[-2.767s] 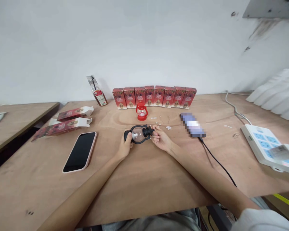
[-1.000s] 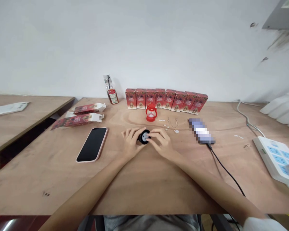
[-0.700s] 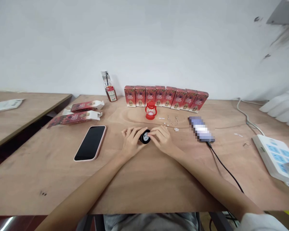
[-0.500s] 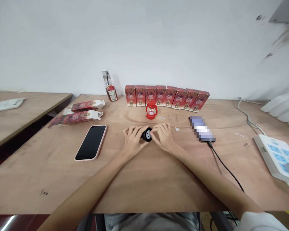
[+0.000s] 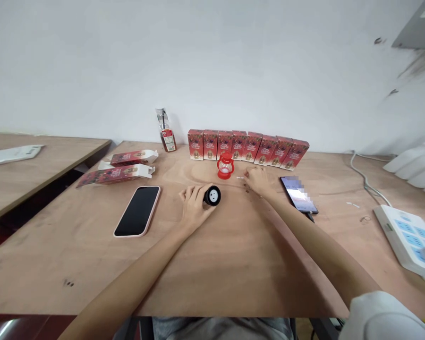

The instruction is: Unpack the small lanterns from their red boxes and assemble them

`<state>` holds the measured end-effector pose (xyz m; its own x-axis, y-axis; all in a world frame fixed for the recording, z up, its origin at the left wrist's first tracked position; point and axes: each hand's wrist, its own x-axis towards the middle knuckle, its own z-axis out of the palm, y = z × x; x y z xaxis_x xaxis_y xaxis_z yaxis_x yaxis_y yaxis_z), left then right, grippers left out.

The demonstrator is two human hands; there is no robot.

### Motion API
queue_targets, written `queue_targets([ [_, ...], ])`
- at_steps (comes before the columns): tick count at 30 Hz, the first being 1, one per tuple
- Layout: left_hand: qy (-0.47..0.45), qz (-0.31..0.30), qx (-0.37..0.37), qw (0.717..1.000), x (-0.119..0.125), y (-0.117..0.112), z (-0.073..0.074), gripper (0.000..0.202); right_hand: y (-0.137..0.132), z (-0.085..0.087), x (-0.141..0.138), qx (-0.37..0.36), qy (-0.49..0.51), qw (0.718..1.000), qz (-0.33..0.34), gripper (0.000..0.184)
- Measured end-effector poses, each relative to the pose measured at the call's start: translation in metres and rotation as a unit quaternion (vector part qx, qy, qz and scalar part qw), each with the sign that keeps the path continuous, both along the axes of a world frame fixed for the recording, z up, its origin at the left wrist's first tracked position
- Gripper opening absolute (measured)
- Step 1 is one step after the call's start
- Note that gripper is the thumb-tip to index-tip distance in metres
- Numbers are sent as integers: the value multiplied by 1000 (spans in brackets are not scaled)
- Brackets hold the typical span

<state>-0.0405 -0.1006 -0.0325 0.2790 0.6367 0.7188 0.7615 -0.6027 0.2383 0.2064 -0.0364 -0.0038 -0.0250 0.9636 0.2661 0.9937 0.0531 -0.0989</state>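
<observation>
My left hand [image 5: 195,204] is closed around a short black cylinder [image 5: 207,197]. Its round end faces me and shows a white disc with small dark marks. My right hand [image 5: 258,180] is low over the table, right of a small red lantern [image 5: 225,166] with a clear globe. The fingers of that hand are curled and pinched together, and whatever is between them is hidden. Beside its fingertips lie small white strips [image 5: 240,177]. The lantern stands upright, apart from both hands.
Behind the lantern stands a row of several red printed boxes [image 5: 210,144]. Two opened boxes [image 5: 127,174] lie at the left, near a pink-cased phone [image 5: 137,211]. Right are a plugged-in phone [image 5: 299,193] and a white power strip [image 5: 407,236]. A bottle [image 5: 168,139] stands against the wall.
My right hand has left the black cylinder and moved right and away from me, to the small parts beside the lantern. My left hand keeps hold of the cylinder.
</observation>
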Motion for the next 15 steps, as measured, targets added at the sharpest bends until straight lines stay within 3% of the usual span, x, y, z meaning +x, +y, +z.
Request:
queue_targets([
  [3,-4,3,3,1000,0,0,-1,44,-8,2,-12,16,11,1000,-5,22],
  [5,-5,3,6,1000,0,1,-1,44,-24,2,-25,76,34,996,27,22],
  [8,-2,-1,13,1000,0,2,-2,43,-56,3,-48,213,79,962,155,18],
  [11,-3,-3,26,1000,1,2,-2,43,-80,1,-65,283,74,909,297,16],
  [15,4,-8,26,1000,0,2,-1,44,-84,-4,-73,316,42,882,349,16],
])
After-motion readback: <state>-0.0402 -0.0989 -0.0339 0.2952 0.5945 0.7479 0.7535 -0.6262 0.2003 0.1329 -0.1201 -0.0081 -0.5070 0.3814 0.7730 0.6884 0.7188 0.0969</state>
